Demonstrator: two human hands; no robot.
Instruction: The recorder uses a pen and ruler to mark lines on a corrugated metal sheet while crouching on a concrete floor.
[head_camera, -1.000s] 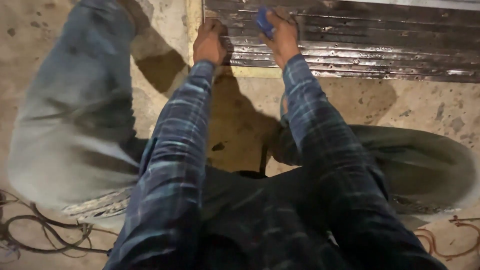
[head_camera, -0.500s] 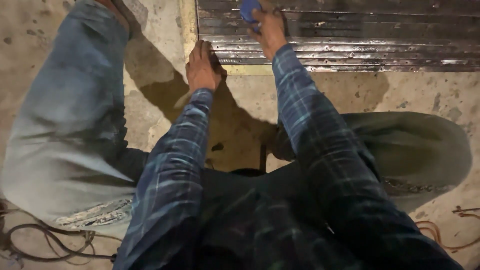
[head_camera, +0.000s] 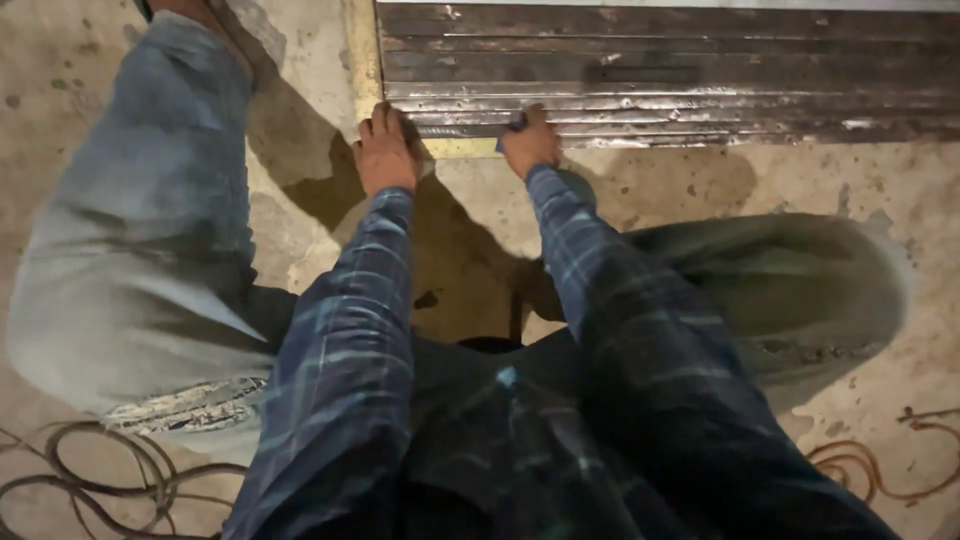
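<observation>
Blue pad (head_camera: 512, 124), small, pinched in right hand (head_camera: 531, 145) against the near lip of the ribbed metal track (head_camera: 700, 70). Near: plaid sleeves, jeans knee to the left, coiled cable (head_camera: 70, 470) on concrete floor (head_camera: 680, 180). Further out: left hand (head_camera: 385, 150) lies flat, fingers (head_camera: 383, 115) together and holding nothing, at the track's near left corner by a yellow strip (head_camera: 360, 50). Likely step: rubbing the track. Next stroke calls for steady pressure along the grooves.
</observation>
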